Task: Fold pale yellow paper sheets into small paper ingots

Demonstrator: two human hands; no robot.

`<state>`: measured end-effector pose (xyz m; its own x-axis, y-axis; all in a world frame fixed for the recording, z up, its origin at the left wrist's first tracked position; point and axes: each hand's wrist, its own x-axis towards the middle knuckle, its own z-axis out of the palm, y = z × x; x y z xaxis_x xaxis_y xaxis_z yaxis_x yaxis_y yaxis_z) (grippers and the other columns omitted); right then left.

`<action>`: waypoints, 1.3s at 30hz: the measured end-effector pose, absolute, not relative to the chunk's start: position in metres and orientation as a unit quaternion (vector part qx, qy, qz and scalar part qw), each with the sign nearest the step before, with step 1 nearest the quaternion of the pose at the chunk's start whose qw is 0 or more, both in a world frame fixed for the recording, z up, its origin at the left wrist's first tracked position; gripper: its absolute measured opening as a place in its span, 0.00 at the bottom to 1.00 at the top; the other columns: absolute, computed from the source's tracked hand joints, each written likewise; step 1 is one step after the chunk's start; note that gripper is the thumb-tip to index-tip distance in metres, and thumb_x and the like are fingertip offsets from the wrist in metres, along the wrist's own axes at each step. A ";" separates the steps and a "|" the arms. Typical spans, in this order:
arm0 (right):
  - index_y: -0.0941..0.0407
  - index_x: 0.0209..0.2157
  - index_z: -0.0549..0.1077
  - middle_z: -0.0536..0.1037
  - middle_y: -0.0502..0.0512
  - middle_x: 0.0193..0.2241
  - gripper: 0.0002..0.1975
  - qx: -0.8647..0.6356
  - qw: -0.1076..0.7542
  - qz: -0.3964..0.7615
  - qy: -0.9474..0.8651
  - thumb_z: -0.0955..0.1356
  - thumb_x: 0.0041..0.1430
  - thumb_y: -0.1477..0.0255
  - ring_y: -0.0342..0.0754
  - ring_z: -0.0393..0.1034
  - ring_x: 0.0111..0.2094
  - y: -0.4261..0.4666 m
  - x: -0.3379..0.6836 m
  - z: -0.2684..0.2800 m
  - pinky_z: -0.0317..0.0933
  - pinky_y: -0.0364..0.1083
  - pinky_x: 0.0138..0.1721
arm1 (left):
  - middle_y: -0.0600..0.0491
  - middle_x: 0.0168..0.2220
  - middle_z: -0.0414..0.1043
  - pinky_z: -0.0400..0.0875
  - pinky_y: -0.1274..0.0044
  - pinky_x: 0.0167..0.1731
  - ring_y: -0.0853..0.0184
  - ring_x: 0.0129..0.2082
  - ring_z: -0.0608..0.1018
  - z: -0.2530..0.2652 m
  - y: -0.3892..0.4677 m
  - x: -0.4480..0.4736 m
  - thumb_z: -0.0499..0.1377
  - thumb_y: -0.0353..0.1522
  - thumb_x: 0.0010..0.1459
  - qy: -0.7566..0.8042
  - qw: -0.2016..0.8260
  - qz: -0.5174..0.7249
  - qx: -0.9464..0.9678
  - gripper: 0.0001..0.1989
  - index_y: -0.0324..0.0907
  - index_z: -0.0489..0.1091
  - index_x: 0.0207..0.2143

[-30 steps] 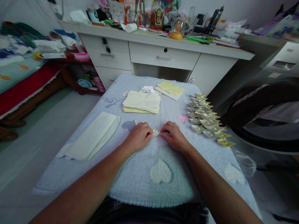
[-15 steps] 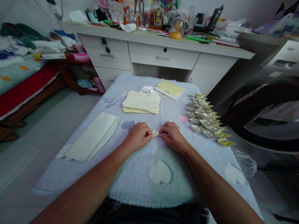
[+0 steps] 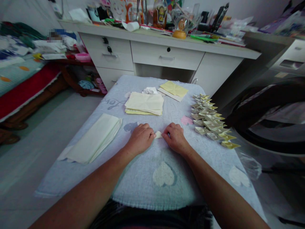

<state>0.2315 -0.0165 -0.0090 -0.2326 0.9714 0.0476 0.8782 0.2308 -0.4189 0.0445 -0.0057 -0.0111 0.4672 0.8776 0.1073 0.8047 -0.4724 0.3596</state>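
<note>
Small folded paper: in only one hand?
No, the left hand and right hand both pinch the small folded paper, one at each end.

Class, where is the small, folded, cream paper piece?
Near the centre of the head view, the paper piece is held between the left hand and right hand, below the cream rectangular paper stack.
</note>
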 end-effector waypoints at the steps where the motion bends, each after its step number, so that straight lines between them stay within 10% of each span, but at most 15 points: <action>1: 0.56 0.31 0.74 0.71 0.56 0.36 0.08 -0.603 0.143 0.148 -0.771 0.66 0.60 0.68 0.52 0.61 0.41 -0.017 0.231 -0.009 0.51 0.50 0.41 | 0.51 0.31 0.69 0.62 0.71 0.40 0.63 0.36 0.71 -0.011 -0.006 0.045 0.54 0.33 0.60 0.503 0.126 0.137 0.844 0.11 0.41 0.72 0.27; 39: 0.55 0.30 0.74 0.71 0.57 0.38 0.07 -0.613 0.149 0.145 -0.762 0.66 0.59 0.68 0.53 0.60 0.42 -0.014 0.236 -0.015 0.51 0.51 0.42 | 0.53 0.38 0.69 0.59 0.70 0.47 0.62 0.43 0.67 -0.014 0.014 0.038 0.60 0.35 0.56 0.434 0.262 0.168 0.846 0.11 0.53 0.78 0.41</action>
